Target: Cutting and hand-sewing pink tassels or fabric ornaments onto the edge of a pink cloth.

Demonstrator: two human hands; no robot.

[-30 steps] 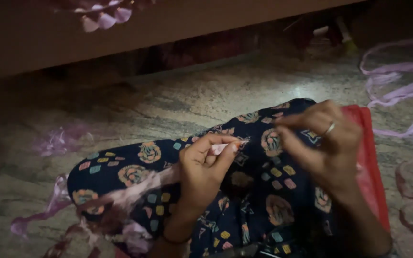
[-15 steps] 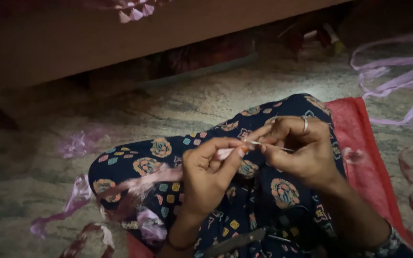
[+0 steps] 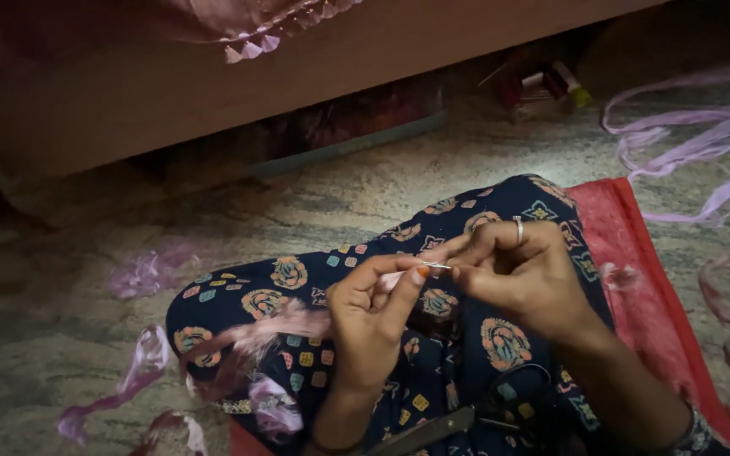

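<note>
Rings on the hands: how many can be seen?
1. A silver ring sits on a finger of the right hand. The left hand shows none; some fingers are hidden.

The left hand pinches pink ribbon over a patterned lap. The right hand holds a thin needle at its fingertips.

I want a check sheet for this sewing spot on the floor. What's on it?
Surface: speckled stone floor, dimly lit.
Job's things: thin needle and pale pink ribbon piece between both hands, over a patterned dark blue lap.
Clutter: purple ribbon strips far right, more ribbon scraps lower left, scissors on the lap.
Grip: left hand pinches the ribbon; right hand pinches the needle.
Cables: nothing seen.
Surroundings: wooden bed frame, red cloth.
</note>
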